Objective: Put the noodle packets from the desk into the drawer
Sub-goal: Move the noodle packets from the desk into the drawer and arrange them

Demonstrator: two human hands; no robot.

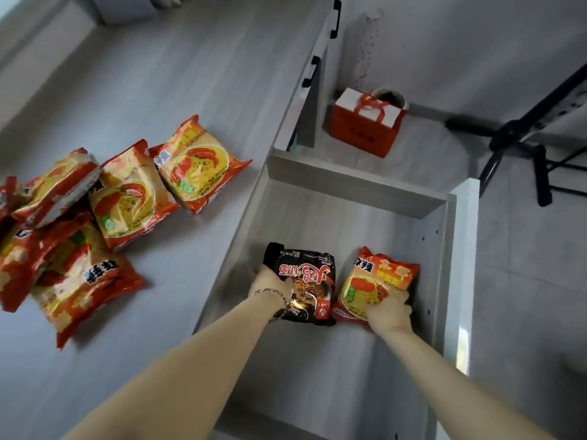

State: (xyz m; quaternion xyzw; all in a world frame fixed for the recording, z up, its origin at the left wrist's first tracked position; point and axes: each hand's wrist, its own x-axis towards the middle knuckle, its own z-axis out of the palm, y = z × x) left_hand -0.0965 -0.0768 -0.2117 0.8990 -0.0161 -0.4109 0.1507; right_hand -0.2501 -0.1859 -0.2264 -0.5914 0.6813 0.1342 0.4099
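The grey drawer stands pulled out beside the desk. Inside it, my left hand grips the left edge of a black noodle packet; a bracelet circles that wrist. My right hand holds the lower edge of an orange-and-yellow noodle packet lying to the right of the black one, near the drawer's right wall. On the desk lie several more orange packets: one nearest the drawer, one beside it, and a loose heap at the left edge.
Below the desk on the floor stands an orange gift bag with a round bin behind it. A black chair base spreads at the right. Black drawer handles show on the closed drawers above.
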